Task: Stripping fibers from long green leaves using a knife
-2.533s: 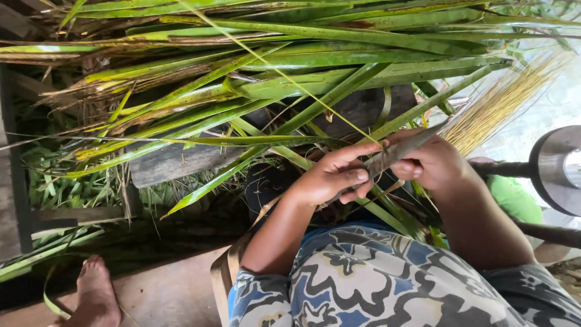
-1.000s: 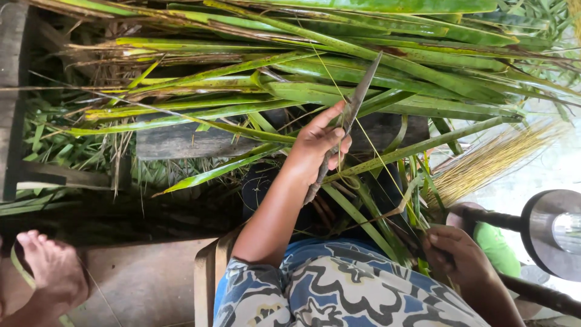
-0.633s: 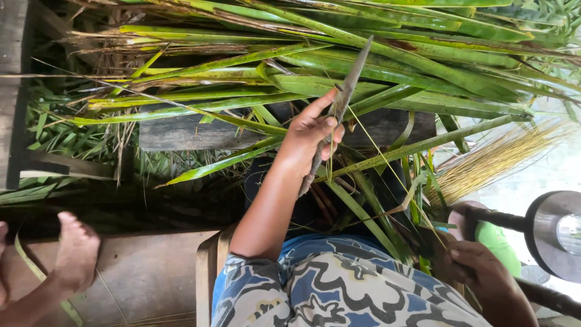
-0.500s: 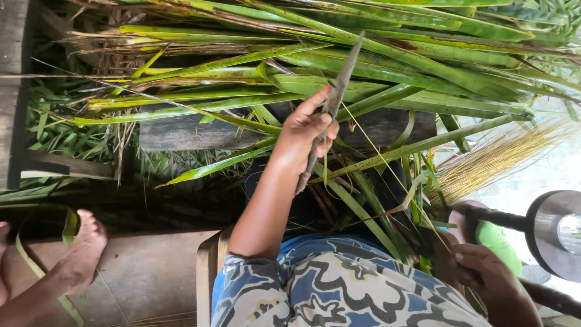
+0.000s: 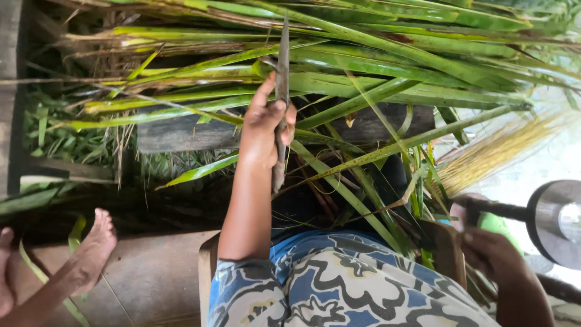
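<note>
Left hand [image 5: 266, 130] sits at the centre of the head view, fingers closed around a long, narrow knife [image 5: 281, 103]. Its blade points toward 12 o'clock, and the handle end projects below the fist toward 6 o'clock. The blade tip lies against the heap of long green palm leaves [image 5: 375, 66], which spans the upper frame from 9 to 3 o'clock.

Right hand [image 5: 490, 251] is at 4 o'clock, low and well apart from the left, curled shut on a dark rod-like handle [image 5: 496, 209] that leads to a round metal disc [image 5: 560, 221] at 3 o'clock. What sits inside that fist beyond the handle cannot be told.

A bundle of thin yellow leaf ribs [image 5: 496, 151] fans out at 2 o'clock. A weathered wooden plank [image 5: 181, 133] lies beneath the leaves. Patterned blue-and-white clothing [image 5: 339, 290] fills 6 o'clock. Another person's bare foot [image 5: 91, 248] rests on the floor at 8 o'clock.
</note>
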